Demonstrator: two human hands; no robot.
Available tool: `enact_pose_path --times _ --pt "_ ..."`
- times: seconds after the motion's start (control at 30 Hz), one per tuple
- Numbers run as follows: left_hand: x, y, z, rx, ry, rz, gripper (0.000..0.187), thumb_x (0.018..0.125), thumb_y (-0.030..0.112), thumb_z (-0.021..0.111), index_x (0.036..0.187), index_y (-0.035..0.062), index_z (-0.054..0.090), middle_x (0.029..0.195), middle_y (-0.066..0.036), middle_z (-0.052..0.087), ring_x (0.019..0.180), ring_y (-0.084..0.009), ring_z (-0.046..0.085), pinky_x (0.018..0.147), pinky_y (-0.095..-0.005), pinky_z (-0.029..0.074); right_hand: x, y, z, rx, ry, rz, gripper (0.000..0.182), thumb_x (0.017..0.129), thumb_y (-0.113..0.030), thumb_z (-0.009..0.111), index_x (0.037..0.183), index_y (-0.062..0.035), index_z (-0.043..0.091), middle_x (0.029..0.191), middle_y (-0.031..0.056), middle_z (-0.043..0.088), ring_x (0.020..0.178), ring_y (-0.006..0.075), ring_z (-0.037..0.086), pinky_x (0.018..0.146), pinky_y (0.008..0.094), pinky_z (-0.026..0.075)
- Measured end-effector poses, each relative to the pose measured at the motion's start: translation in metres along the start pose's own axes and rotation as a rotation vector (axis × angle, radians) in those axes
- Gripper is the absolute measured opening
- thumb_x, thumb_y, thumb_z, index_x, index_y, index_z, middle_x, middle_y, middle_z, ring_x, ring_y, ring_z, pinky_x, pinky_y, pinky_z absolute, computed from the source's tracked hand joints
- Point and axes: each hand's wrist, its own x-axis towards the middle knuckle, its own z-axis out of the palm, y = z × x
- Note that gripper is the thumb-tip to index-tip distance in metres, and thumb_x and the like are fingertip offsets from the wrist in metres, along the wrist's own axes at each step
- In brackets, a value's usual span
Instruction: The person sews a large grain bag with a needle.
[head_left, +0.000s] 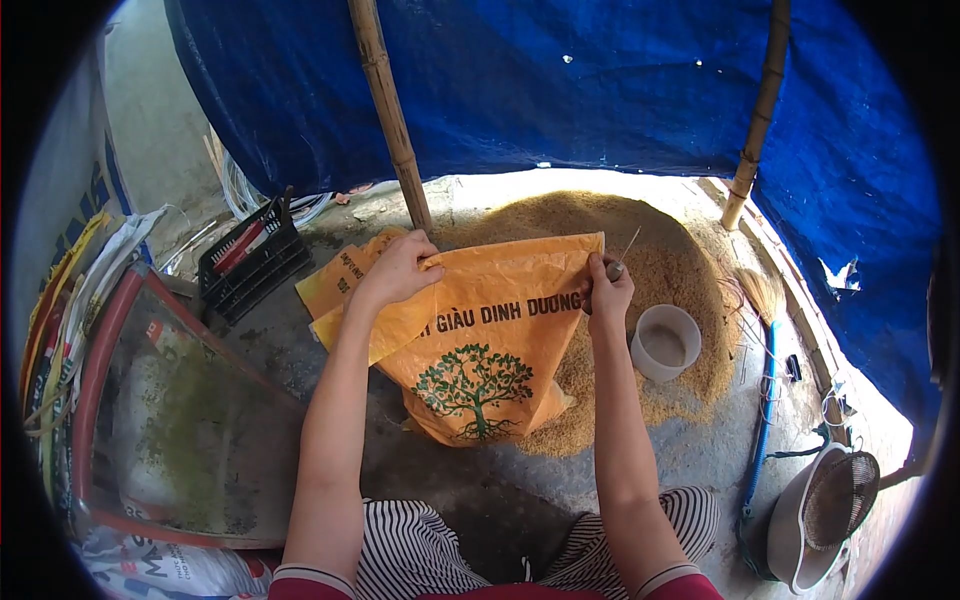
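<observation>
An orange woven sack, printed with dark lettering and a green tree, is held up in front of me by its top edge. My left hand grips the top edge on the left, where a yellow flap folds over. At the upper right corner my right hand pinches the sack. The same hand also holds a thin pointed metal tool, its spike sticking up past the fingers. Behind the sack spreads a heap of yellow-brown grain. A white tub with pale contents rests in it.
On the left are a black crate, a red-framed panel and stacked sacks. A straw-headed brush with a blue handle, and a sieve on a pale basin, lie right. Bamboo poles stand before a blue tarp.
</observation>
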Motion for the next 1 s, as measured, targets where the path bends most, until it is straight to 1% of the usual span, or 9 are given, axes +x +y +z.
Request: enact_pose_path --times 0.23,0.3,0.37,0.43,0.5,0.57,0.7,0.8,1.0 --pt "-0.004 -0.005 0.001 -0.015 0.047 0.023 0.028 0.076 0.018 0.068 0.095 -0.0031 0.065 0.092 -0.012 0.055 0.088 -0.0280 0.055 0.079 -0.0363 0.043 -0.005 -0.002 0.003 -0.016 0.032 -0.017 0.016 0.088 -0.015 0.062 0.097 -0.0035 0.057 0.056 0.0012 0.050 0.041 0.0082 0.045 0.038 0.0236 0.035" --pt "-0.007 -0.009 0.000 -0.033 0.065 0.037 0.030 0.076 0.018 0.067 0.098 -0.0022 0.065 0.096 -0.012 0.057 0.092 -0.0280 0.056 0.081 -0.0353 0.044 -0.005 -0.007 0.002 -0.126 0.200 -0.552 0.016 0.088 -0.014 0.061 0.100 -0.0041 0.057 0.065 0.0014 0.054 0.049 0.0070 0.048 0.043 0.0222 0.037" --pt "-0.009 -0.006 -0.003 -0.033 0.050 0.024 0.030 0.076 0.018 0.067 0.099 -0.0013 0.065 0.097 -0.012 0.057 0.093 -0.0278 0.057 0.082 -0.0350 0.045 -0.016 -0.026 0.008 -0.235 0.215 -0.594 0.014 0.089 -0.010 0.057 0.102 -0.0037 0.057 0.074 0.0019 0.056 0.056 0.0071 0.049 0.048 0.0215 0.039" --pt "-0.008 -0.005 -0.002 -0.037 0.031 0.016 0.031 0.076 0.017 0.067 0.101 -0.0004 0.066 0.098 -0.012 0.058 0.095 -0.0276 0.057 0.083 -0.0348 0.045 -0.046 -0.045 0.028 -0.112 -0.079 -0.430 0.012 0.088 -0.005 0.054 0.100 -0.0039 0.058 0.080 0.0033 0.057 0.060 0.0078 0.049 0.050 0.0231 0.039" --pt "-0.007 -0.004 -0.004 -0.027 0.020 0.001 0.032 0.075 0.018 0.068 0.101 0.0006 0.065 0.098 -0.012 0.058 0.094 -0.0270 0.057 0.083 -0.0345 0.045 -0.057 -0.026 0.047 -0.272 -0.171 -0.609 0.010 0.088 -0.006 0.055 0.097 -0.0053 0.059 0.075 0.0032 0.057 0.056 0.0074 0.048 0.048 0.0236 0.039" --pt "-0.010 -0.005 -0.007 -0.045 0.016 0.011 0.032 0.075 0.018 0.068 0.101 0.0010 0.065 0.098 -0.013 0.058 0.095 -0.0265 0.057 0.084 -0.0341 0.045 -0.076 -0.010 0.060 -0.281 -0.410 -0.529 0.009 0.088 -0.009 0.059 0.096 -0.0058 0.059 0.067 0.0027 0.057 0.052 0.0086 0.049 0.047 0.0240 0.039" --pt "-0.018 -0.008 -0.016 -0.103 -0.021 -0.018 0.032 0.074 0.017 0.070 0.102 0.0026 0.065 0.101 -0.013 0.057 0.099 -0.0257 0.057 0.085 -0.0340 0.045 -0.101 -0.004 0.068 -0.391 -0.581 -0.305 0.014 0.088 -0.014 0.060 0.095 -0.0023 0.058 0.059 0.0029 0.054 0.046 0.0110 0.051 0.044 0.0245 0.040" --pt "-0.024 -0.011 -0.014 -0.181 0.068 0.003 0.033 0.072 0.014 0.071 0.102 0.0035 0.064 0.104 -0.012 0.056 0.100 -0.0261 0.056 0.085 -0.0351 0.045 -0.111 -0.002 0.070 -0.347 -0.868 0.083 0.027 0.090 -0.022 0.059 0.091 0.0037 0.052 0.057 0.0062 0.054 0.042 0.0136 0.057 0.036 0.0265 0.044" --pt "-0.022 -0.026 -0.010 -0.080 0.144 0.028 0.033 0.070 0.013 0.073 0.101 0.0030 0.064 0.104 -0.013 0.057 0.099 -0.0276 0.056 0.087 -0.0362 0.045 -0.129 0.008 0.077 -0.288 -0.975 0.284 0.032 0.092 -0.028 0.056 0.098 0.0020 0.047 0.055 0.0028 0.049 0.040 0.0109 0.051 0.035 0.0247 0.040"
